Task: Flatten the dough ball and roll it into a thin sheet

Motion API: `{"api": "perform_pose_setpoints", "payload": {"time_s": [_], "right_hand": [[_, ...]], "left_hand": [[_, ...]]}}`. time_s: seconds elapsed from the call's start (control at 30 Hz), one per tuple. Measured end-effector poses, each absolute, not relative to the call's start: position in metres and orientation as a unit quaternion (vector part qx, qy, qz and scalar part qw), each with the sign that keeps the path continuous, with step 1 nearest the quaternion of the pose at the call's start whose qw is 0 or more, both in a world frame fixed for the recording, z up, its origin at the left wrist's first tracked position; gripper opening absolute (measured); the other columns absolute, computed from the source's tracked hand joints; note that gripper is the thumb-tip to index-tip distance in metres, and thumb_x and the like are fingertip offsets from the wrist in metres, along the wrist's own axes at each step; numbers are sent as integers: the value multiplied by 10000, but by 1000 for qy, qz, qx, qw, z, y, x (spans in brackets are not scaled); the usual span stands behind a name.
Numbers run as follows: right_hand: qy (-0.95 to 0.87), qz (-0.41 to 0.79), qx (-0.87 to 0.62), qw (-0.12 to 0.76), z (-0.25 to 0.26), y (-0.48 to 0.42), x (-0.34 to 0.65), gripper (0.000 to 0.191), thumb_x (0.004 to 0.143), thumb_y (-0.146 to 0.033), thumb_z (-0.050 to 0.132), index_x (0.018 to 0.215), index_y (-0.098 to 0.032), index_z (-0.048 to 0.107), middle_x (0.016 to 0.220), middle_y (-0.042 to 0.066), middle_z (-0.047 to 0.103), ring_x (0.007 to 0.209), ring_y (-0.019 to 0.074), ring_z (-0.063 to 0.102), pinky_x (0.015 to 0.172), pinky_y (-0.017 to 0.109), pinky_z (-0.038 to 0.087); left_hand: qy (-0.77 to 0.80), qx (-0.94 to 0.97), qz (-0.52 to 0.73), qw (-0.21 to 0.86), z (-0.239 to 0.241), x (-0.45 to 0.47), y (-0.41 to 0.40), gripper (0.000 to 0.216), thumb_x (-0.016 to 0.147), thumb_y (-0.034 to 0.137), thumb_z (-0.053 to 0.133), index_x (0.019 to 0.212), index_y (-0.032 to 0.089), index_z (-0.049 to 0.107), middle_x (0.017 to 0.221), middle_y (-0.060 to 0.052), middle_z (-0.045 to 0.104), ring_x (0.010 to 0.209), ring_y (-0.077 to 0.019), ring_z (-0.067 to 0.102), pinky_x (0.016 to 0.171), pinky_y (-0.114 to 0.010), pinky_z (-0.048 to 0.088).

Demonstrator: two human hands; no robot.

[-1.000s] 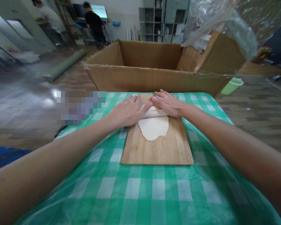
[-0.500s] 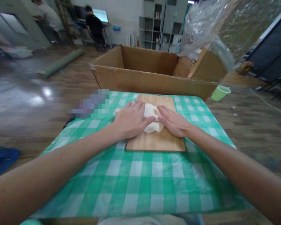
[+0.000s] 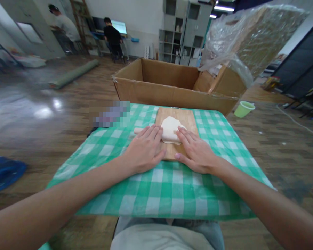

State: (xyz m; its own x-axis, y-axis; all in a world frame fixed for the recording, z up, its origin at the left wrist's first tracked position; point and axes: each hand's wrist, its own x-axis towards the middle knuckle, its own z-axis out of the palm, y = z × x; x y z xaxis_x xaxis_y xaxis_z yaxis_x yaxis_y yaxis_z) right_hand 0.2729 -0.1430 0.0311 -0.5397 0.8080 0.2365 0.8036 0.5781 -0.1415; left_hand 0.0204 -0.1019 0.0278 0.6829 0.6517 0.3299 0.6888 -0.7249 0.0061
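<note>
Hands (image 3: 145,148) flat, fingers (image 3: 151,133) extended, on rolling pin (image 3: 137,131) across dough (image 3: 170,124).

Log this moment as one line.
dough: flattened, on wooden board | left hand: on rolling pin | right hand: at dough's right side | board: on checked tablecloth

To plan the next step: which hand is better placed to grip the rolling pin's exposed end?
Probably the left hand: it lies beside that end of the rolling pin; the right hand is across the dough from it.
</note>
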Motion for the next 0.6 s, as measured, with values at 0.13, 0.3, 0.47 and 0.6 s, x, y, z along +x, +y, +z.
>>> {"api": "perform_pose_setpoints", "payload": {"time_s": [0.13, 0.3, 0.47, 0.6], "right_hand": [[-881, 0, -452, 139, 32, -151, 271, 899, 1035, -704, 391, 1674, -85, 260, 1717, 241, 296, 1604, 388, 258, 1274, 635, 290], [-885, -9, -448, 129, 33, -157, 270, 929, 1028, -718, 391, 1656, -41, 290, 1708, 259, 304, 1603, 385, 261, 1286, 609, 284], [-889, -13, -438, 135, 32, -163, 271, 931, 1018, -720, 411, 1665, -62, 285, 1700, 256, 326, 1598, 393, 271, 1274, 629, 294], [-891, -13, -433, 135, 31, -167, 272, 945, 1011, -715, 432, 1674, -63, 266, 1698, 259, 325, 1595, 396, 277, 1269, 634, 300]], "left_hand": [[-374, -914, -152, 49, 25, 15, -112, 687, 991, 440, 463, 1545, 34, 440, 1594, -223, 502, 1533, -345, 418, 1312, -500, 258], [-377, -914, -141, 45, 28, 10, -121, 720, 963, 434, 498, 1556, 32, 426, 1618, -226, 475, 1533, -346, 419, 1312, -498, 271], [-381, -915, -126, 42, 31, 6, -130, 766, 947, 427, 517, 1589, 30, 387, 1636, -226, 452, 1549, -351, 399, 1314, -503, 266], [-383, -915, -121, 39, 28, 3, -136, 815, 933, 431, 535, 1617, 35, 339, 1665, -225, 411, 1573, -363, 358, 1317, -519, 257]]}}
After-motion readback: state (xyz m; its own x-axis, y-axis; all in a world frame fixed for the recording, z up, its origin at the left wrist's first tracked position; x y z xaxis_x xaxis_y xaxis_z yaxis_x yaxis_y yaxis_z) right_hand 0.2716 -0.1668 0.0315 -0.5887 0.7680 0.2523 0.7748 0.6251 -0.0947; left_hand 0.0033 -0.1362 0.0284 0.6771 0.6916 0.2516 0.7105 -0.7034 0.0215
